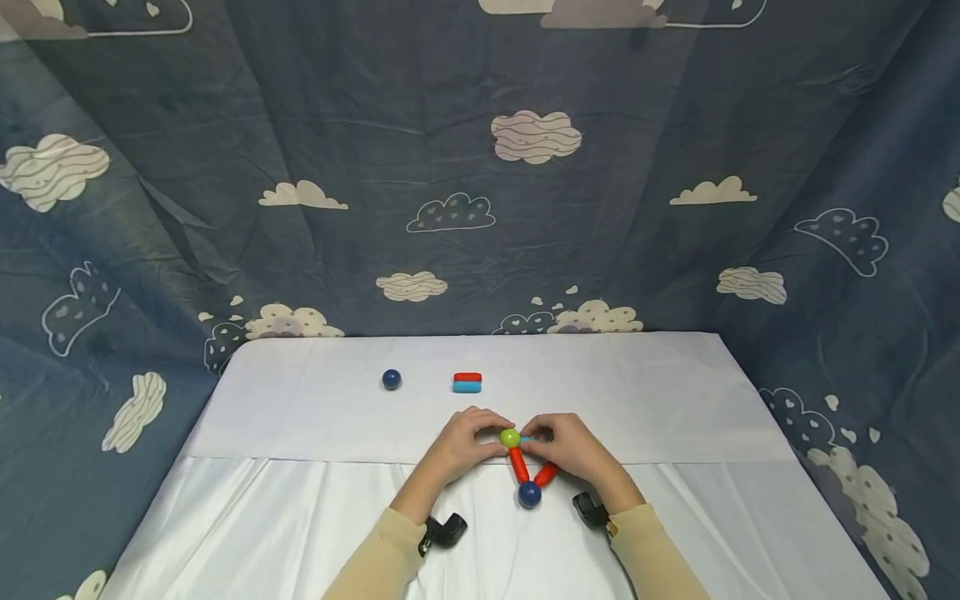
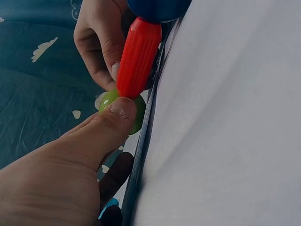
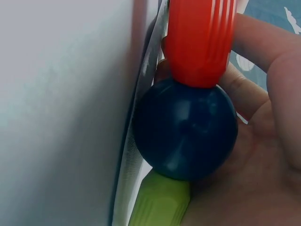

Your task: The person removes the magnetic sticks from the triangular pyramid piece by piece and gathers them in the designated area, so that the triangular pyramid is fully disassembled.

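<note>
My left hand (image 1: 467,443) pinches a green ball (image 1: 510,438) between thumb and fingers. From that ball a red rod (image 1: 519,465) runs to a dark blue ball (image 1: 529,495), where a second red rod (image 1: 547,474) branches off under my right hand (image 1: 568,446). The right fingertips pinch a light blue rod (image 1: 525,438) at the green ball's side; most of it is hidden. In the right wrist view, a blue ball (image 3: 186,129) beside the palm joins a red rod (image 3: 201,42) and a green rod (image 3: 161,200). Whether it is the same blue ball I cannot tell.
Farther back on the white-covered table (image 1: 300,400) lie a loose dark blue ball (image 1: 392,380), a red rod (image 1: 467,377) and a light blue rod (image 1: 467,387) side by side. A dark cloud-patterned curtain (image 1: 450,175) hangs behind the table and at both sides.
</note>
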